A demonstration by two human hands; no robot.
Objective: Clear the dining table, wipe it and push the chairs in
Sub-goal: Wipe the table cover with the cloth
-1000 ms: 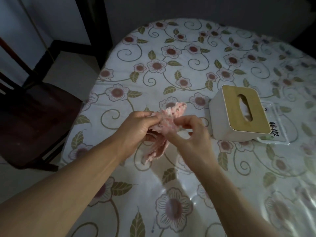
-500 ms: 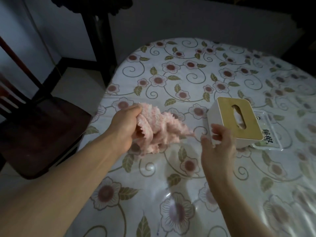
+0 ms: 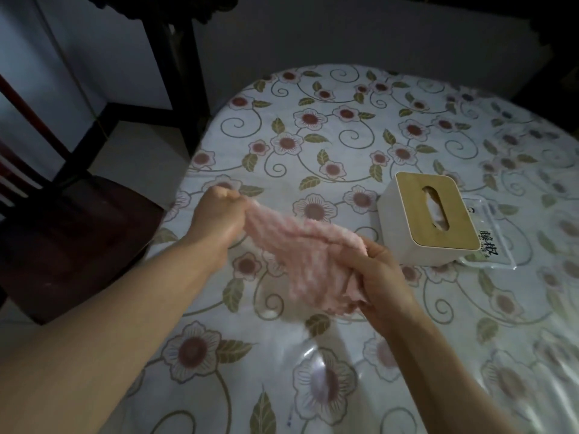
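**Hidden, cropped and blurred**

The pink cloth [image 3: 300, 255] is motion-blurred, its lower folds indistinct. The tissue box [image 3: 429, 219] covers part of a clear packet [image 3: 488, 242]. The table [image 3: 313, 386] and dark chair [image 3: 62, 233] run past the picture's edges.

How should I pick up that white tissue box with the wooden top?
Grip the tissue box by its two long white side walls, coming down from above. It sits flat and upright; the walls look straight and plain. Avoid the slot in the lid. Both hands currently hold the pink cloth.
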